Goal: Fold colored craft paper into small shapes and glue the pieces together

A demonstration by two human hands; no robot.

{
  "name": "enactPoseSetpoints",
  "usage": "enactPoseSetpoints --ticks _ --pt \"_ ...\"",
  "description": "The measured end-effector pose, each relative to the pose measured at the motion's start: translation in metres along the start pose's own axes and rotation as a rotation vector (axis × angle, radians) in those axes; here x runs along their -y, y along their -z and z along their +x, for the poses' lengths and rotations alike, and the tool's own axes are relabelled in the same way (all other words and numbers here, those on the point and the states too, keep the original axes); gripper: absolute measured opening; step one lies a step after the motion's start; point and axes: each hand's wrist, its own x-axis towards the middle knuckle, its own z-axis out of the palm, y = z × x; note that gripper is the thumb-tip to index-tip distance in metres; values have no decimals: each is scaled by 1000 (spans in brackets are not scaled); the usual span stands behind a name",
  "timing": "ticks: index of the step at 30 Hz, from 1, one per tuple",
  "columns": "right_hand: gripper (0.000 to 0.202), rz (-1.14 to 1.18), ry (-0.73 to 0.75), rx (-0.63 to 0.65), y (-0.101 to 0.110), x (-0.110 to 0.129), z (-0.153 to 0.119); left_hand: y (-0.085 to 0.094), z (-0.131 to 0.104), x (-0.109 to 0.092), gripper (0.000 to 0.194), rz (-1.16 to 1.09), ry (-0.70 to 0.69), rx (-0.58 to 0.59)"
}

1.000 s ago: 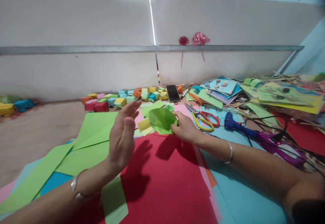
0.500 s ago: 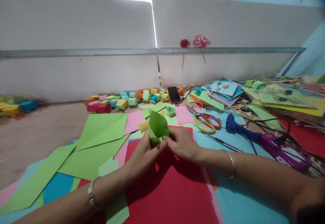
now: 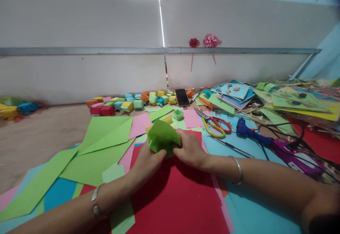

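A folded piece of green paper [image 3: 163,136] is held between both hands over a red sheet [image 3: 177,195]. My left hand [image 3: 150,158] grips its lower left side, thumb in front. On the right edge, my right hand [image 3: 190,148] pinches the paper with thumb and curled fingers. The paper's upper part is spread and slightly cupped; the fingers behind it are hidden. Just beyond the hands sits a small light-green paper box [image 3: 178,114].
Scissors [image 3: 215,124], a pen [image 3: 232,147] and a blue glue gun [image 3: 252,135] by a purple power strip [image 3: 294,156] lie to the right. Green sheets [image 3: 103,152] spread left. Small paper boxes [image 3: 127,106] and a phone [image 3: 182,97] line the back.
The green paper has spread wider and turned between my hands, its top now lower and broader. My left hand has shifted slightly left; the right hand stays close by.
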Motion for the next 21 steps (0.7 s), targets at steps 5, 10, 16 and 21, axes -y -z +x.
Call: enactPoseSetpoints --ticks 5,10,16,21 --pt "27 -128 75 44 0 0 -4 2 8 3 15 86 43 -29" --pt "29 -173 114 -29 -1 2 -7 5 12 3 14 133 49 -63" --pt "8 -102 125 -146 -3 -5 -5 4 10 3 10 148 44 -90" --pt "6 -74 268 -158 -4 -10 -3 4 10 7 8 150 32 -81"
